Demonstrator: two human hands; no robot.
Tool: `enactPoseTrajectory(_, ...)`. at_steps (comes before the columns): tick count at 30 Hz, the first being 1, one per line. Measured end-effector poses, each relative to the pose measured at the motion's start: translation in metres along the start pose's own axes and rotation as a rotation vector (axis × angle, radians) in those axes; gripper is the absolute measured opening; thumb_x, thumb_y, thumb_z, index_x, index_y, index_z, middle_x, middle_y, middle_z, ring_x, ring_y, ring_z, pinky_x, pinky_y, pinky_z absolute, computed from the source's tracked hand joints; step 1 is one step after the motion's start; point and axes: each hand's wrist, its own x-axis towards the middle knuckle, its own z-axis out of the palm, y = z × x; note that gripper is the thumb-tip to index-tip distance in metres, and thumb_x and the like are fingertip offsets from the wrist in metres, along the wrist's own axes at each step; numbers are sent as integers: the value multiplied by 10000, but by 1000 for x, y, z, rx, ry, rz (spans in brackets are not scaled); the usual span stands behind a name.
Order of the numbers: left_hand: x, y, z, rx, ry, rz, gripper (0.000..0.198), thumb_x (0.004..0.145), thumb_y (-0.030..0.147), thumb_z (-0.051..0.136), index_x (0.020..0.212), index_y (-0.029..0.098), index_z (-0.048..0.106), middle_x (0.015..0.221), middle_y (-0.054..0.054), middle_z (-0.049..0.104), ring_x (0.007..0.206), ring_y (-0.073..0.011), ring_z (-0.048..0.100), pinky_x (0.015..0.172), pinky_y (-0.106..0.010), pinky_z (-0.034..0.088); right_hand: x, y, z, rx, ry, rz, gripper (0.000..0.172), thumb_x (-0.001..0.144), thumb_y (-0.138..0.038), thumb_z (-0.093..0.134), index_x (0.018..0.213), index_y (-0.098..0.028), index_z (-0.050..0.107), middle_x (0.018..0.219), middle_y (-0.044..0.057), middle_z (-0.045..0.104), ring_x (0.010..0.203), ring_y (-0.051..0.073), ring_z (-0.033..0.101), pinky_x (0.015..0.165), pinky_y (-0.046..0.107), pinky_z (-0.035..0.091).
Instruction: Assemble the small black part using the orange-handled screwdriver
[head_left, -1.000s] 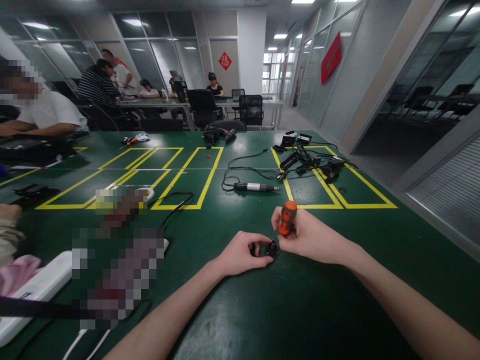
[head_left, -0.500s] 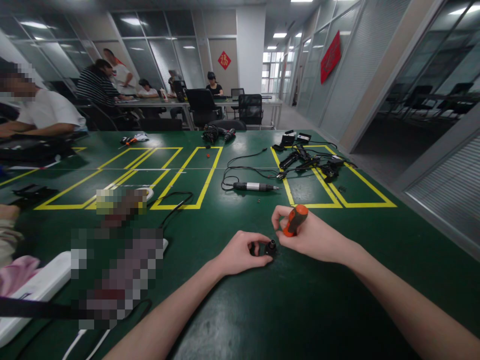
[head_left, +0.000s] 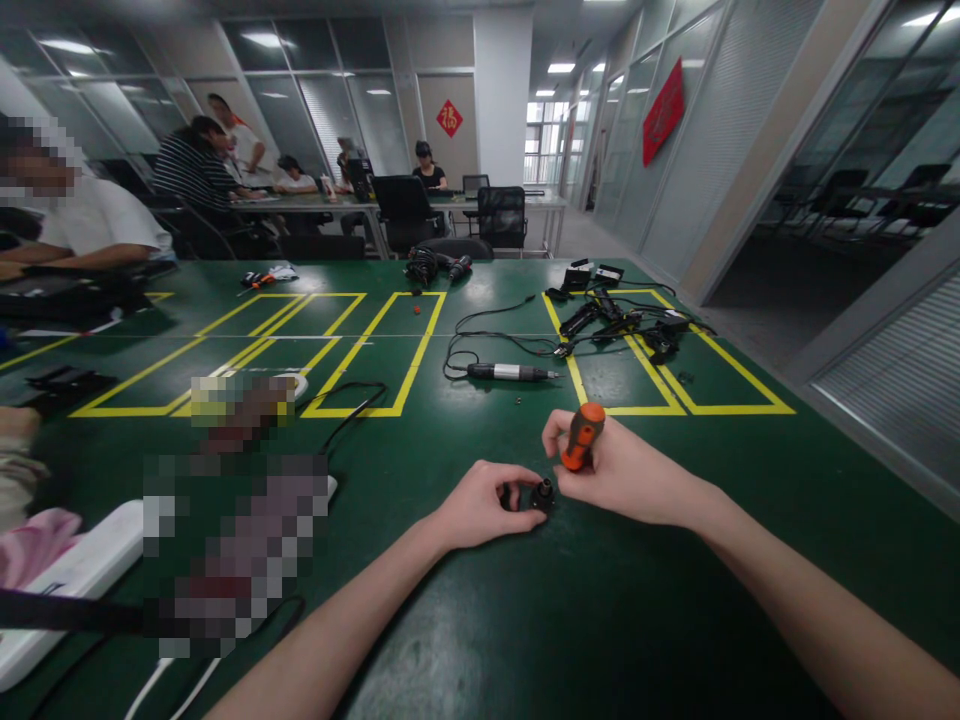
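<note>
My left hand rests on the green table, its thumb and fingers closed around a small black part. A short cylindrical piece sticks up from the top of that part. To its right, my right hand grips a screwdriver with an orange and dark grey handle. The handle's end points up, and the shaft is hidden by my fingers. Beyond my hands lies a black and silver pen-shaped electric screwdriver with a black cable. A tiny metal piece sits just in front of it.
Black parts and cables are heaped at the right within yellow tape outlines. A power drill lies at the far edge. White power strips and cords are on the left, partly blurred. A person in a white shirt sits at far left.
The screwdriver handle has tilted slightly to the left and more upright in my right hand. My left hand and the black part stay in place.
</note>
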Motion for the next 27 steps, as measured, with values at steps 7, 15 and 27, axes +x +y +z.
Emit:
enactPoseTrajectory(7, 0, 0, -1, 16, -2, 9, 394, 799, 365, 759, 1132, 152, 757, 640, 44, 580, 567, -84, 514, 580, -202, 379, -1, 0, 2, -25, 16, 36, 123, 742, -137, 595, 827, -219, 561, 658, -55, 527, 596, 120, 476, 555, 235, 342)
enactPoseTrajectory(15, 0, -1, 0, 16, 0, -1, 396, 795, 364, 763, 1137, 165, 757, 651, 41, 591, 574, -87, 517, 587, -206, 382, -2, 4, -1, 48, 1, 16, 201, 713, -130, 621, 884, -219, 565, 695, -65, 530, 596, 110, 472, 552, 229, 357)
enactPoseTrajectory(27, 0, 1, 0, 10, -4, 9, 403, 798, 357, 756, 1146, 154, 754, 659, 39, 576, 583, -87, 508, 579, -201, 376, 0, 3, 0, 13, 6, 0, 186, 735, -108, 591, 885, -209, 548, 723, -49, 515, 611, 114, 455, 580, 237, 354)
